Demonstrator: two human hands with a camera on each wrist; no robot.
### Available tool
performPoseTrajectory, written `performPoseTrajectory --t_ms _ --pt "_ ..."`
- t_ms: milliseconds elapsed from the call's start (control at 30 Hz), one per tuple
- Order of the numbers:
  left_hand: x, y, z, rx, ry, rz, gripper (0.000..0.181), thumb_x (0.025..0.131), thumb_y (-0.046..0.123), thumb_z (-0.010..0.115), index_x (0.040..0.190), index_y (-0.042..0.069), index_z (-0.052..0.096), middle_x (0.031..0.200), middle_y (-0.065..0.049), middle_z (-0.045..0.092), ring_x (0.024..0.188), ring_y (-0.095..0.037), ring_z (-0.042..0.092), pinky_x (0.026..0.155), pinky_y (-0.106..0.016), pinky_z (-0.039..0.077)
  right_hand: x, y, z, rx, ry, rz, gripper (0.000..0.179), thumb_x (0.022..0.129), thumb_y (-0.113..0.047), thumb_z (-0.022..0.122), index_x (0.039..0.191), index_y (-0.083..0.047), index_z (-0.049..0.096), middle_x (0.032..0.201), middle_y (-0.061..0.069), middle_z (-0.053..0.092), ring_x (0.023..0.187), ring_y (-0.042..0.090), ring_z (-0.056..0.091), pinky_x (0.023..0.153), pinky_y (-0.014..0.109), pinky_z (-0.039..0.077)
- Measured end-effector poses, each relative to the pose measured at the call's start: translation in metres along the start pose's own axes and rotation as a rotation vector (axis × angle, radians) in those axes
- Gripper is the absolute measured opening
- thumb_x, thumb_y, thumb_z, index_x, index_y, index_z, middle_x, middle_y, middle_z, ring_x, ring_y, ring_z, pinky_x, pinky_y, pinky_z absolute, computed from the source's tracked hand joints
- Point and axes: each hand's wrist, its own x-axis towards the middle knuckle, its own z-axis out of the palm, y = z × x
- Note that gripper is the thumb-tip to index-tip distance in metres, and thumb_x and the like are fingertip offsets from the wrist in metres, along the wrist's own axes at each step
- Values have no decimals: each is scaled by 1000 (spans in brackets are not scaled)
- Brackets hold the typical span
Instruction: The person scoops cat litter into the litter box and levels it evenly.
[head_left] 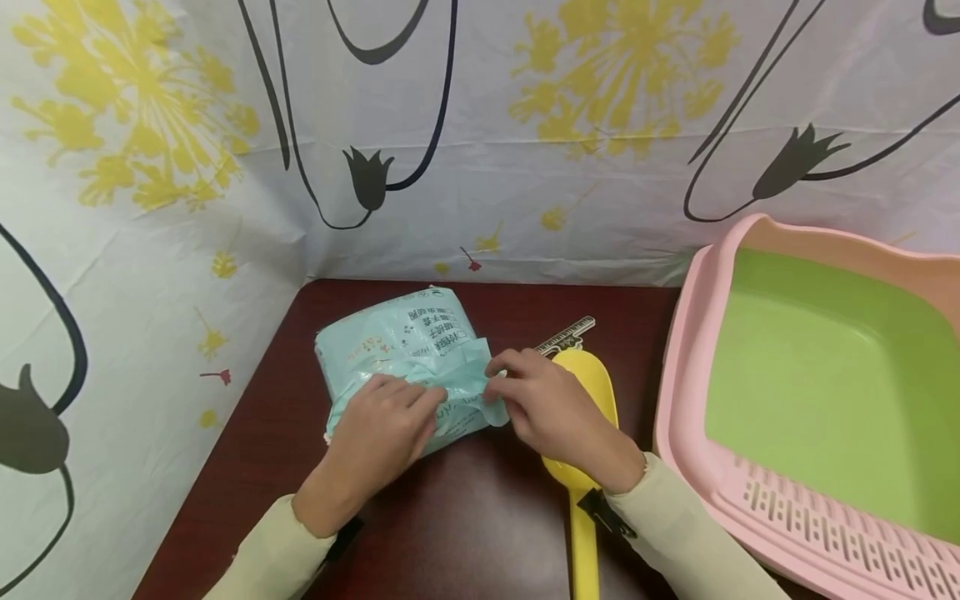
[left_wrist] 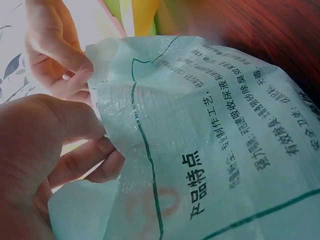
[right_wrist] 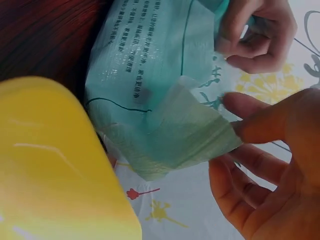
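Note:
A pale blue-green printed cat litter bag lies on the dark table, its top edge towards the person. My left hand pinches that edge between thumb and fingers; the left wrist view shows the plastic gathered at the fingertips. At the bag's right end, my right hand pinches a loose corner flap between thumb and forefinger. The other right fingers curl loosely beneath it. The bag's contents are hidden.
Under my right forearm lies a large yellow scoop, its handle towards the person. A small ruler-like piece sits behind it. To the right stands a pink-rimmed litter box with a green inside. A patterned cloth hangs behind the table.

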Motion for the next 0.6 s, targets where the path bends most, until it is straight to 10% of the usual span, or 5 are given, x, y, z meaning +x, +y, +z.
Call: performPoseTrajectory --t_ms 600 --pt "-3 -4 4 50 -98 19 15 92 14 85 107 13 85 105 -4 80 96 -27 69 81 -43 57 -2 0 3 -92 -141 -16 24 89 -28 91 110 -17 86 124 5 72 103 23 61 73 34 59"
